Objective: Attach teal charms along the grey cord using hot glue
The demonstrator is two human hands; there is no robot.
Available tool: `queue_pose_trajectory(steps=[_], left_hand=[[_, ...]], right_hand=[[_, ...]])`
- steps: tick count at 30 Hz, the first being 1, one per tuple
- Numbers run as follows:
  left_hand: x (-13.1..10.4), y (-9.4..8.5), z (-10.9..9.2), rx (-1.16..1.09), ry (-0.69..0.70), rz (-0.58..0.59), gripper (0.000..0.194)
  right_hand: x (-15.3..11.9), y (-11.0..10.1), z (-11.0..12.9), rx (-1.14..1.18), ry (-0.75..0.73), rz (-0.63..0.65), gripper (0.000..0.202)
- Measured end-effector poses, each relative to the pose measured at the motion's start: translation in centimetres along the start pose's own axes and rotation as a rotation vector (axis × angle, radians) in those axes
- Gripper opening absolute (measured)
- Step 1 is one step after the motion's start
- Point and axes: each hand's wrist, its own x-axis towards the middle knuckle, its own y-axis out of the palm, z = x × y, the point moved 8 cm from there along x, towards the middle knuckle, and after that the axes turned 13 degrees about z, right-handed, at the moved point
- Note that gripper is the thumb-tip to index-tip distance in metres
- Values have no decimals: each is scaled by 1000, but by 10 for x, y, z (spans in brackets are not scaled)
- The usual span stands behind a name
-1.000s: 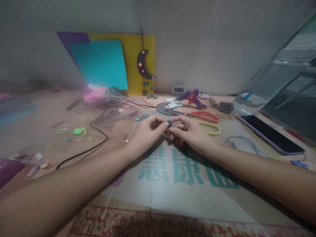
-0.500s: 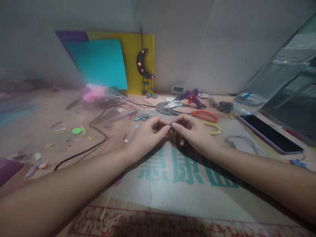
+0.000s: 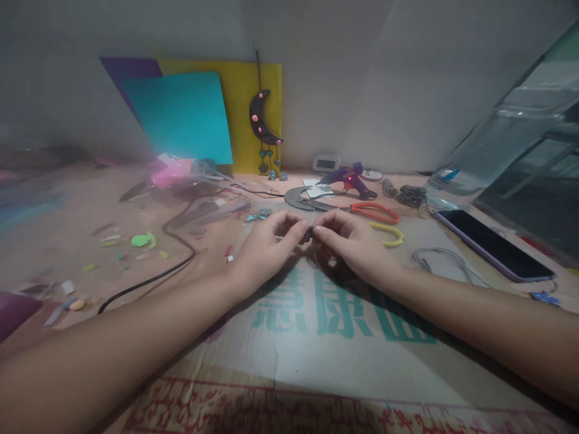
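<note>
My left hand (image 3: 274, 244) and my right hand (image 3: 350, 241) meet at the middle of the table, thumbs and forefingers pinched around one small dark piece (image 3: 309, 232). Its kind is too small to make out, and the fingers cover most of it. Just behind my hands lies a grey crescent shape (image 3: 296, 198). Scissors with one orange (image 3: 377, 211) and one yellow handle loop lie beyond my right hand, which partly hides them. Small teal and grey pieces (image 3: 259, 215) rest behind my left hand.
A purple glue gun (image 3: 350, 179) with a red light stands at the back. To the right are a phone (image 3: 495, 244), a grey cord (image 3: 446, 262) and grey yarn (image 3: 409, 194). A black cable (image 3: 149, 283) and scraps lie left. A decorated crescent (image 3: 260, 117) hangs before yellow card.
The thumb and fingers of my left hand have shifted slightly, and more of the dark piece shows between the fingertips. My right hand has barely moved.
</note>
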Motion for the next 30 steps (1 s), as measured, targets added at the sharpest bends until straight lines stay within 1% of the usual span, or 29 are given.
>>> queue_pose_trajectory(steps=[2, 5, 8, 11, 13, 17, 24, 27, 30], left_hand=[[0, -1, 2, -24, -2, -17, 25], [-2, -5, -2, 32, -23, -47, 24], [-3, -12, -4, 76, -73, -92, 22], [-3, -20, -2, 44, -107, -163, 22], [-2, -22, 2, 1, -109, -183, 22], [0, -19, 7, -73, -124, -162, 19], [0, -18, 6, -88, -170, -163, 16], [0, -18, 10, -133, -198, -170, 13], [-1, -15, 15, -195, -213, -155, 14]], right_hand=[[1, 1, 0, 10, 0, 8, 27], [1, 0, 0, 0, 2, 6, 27], [1, 0, 0, 12, -3, -1, 27], [1, 0, 1, 18, -7, -5, 30], [2, 0, 0, 15, 1, -10, 32], [2, -2, -3, 40, 15, -23, 32], [2, -3, -6, 69, 17, -28, 28], [2, -2, -6, 80, 15, -20, 28], [2, -2, -6, 66, 25, -11, 27]])
